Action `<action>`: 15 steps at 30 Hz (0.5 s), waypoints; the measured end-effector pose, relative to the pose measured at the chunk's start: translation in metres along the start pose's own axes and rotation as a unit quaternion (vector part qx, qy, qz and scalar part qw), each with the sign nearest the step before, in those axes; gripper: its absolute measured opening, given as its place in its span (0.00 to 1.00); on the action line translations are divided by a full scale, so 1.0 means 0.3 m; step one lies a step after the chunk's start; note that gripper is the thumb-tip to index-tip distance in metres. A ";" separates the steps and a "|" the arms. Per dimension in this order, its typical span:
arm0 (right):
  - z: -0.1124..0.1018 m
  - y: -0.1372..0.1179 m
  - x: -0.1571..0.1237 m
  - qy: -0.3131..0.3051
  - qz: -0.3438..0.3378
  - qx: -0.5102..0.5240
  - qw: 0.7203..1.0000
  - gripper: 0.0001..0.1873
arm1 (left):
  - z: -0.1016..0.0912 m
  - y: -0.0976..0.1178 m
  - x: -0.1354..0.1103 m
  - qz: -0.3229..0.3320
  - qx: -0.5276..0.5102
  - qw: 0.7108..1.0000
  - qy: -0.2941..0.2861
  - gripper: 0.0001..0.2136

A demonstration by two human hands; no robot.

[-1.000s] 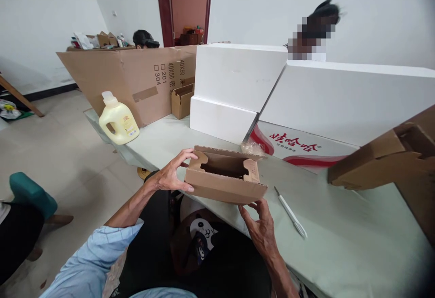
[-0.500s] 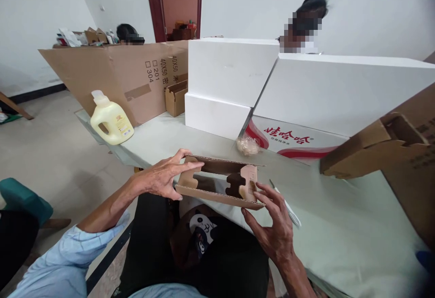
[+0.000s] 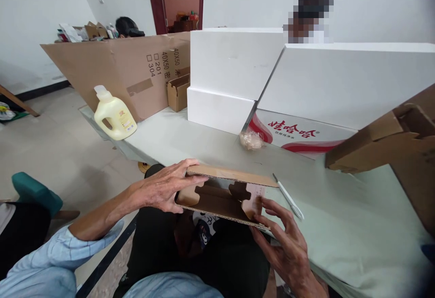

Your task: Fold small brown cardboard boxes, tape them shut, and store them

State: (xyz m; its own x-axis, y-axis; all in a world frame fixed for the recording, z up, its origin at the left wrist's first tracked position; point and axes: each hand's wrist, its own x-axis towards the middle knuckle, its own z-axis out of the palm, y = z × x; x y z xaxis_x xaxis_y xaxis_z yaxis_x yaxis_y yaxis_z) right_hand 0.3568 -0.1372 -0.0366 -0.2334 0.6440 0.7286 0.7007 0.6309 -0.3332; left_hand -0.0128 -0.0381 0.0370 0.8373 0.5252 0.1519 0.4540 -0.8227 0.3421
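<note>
A small brown cardboard box with an open side facing me is held over my lap at the table's near edge. My left hand grips its left end, thumb below and fingers along the upper edge. At the right end, my right hand pinches the end flap and lower edge between fingers and thumb. Cut-out flaps show inside the box. To the right of the box, a thin white pen-like tool lies on the table; its exact kind is unclear.
White boxes stand along the back of the table, beside a large cardboard sheet. A yellow detergent bottle is at the left, crumpled clear plastic mid-table, another brown carton at right. Two people are beyond.
The box has been tilted, so its far wall's outer face now shows and its opening faces me more. Both hands have kept hold, and the right hand has shifted slightly lower right.
</note>
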 end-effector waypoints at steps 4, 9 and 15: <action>-0.024 0.006 -0.018 -0.025 -0.006 -0.010 1.000 0.15 | 0.021 0.020 -0.006 0.030 0.056 0.997 0.038 0.41; -0.013 0.016 -0.035 -0.032 -0.021 -0.023 0.999 0.16 | 0.073 -0.012 -0.020 0.081 0.139 0.982 0.095 0.27; 0.021 0.019 -0.007 -0.035 -0.034 -0.022 0.999 0.16 | 0.122 -0.065 -0.025 0.095 0.170 0.972 0.133 0.25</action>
State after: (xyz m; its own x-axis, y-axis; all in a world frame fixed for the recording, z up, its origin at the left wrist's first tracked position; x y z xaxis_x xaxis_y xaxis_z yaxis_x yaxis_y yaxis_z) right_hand 0.3571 -0.1322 -0.0439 -0.3272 0.6294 0.7048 0.7099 0.6560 -0.2563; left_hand -0.0168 -0.0337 -0.0047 0.8283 0.3574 0.4315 0.4109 -0.9111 -0.0341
